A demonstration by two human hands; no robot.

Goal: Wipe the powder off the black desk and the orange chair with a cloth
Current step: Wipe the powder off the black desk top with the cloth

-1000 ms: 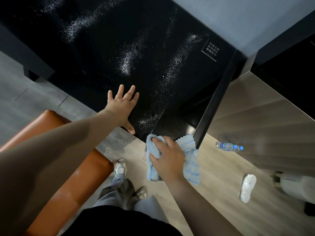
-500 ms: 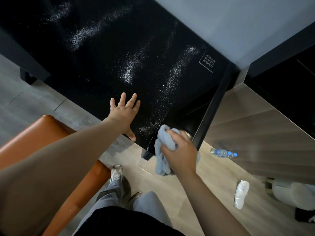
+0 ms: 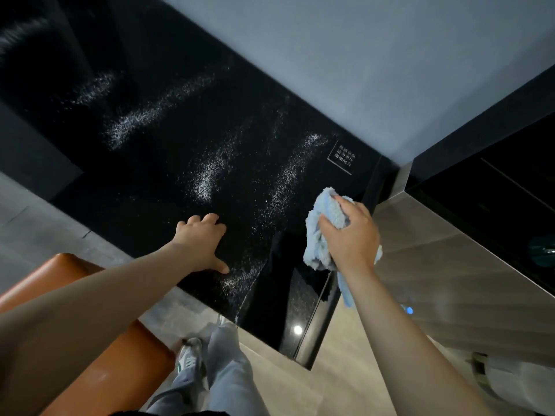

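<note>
Where powder (image 3: pixel 207 175) grains glossy black desk (image 3: pixel 168 70): fluffy cloth (image 3: pixel 322 232) bunched in right hand (image 3: pixel 350 235).

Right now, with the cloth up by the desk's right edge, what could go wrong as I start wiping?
The left hand rests on the black desk beside a powder streak, so it may smear or pick up powder. The blue cloth in the right hand is bunched, so one pass may miss some. Wiping toward the near edge could push powder onto the orange chair or the trousers.
</note>
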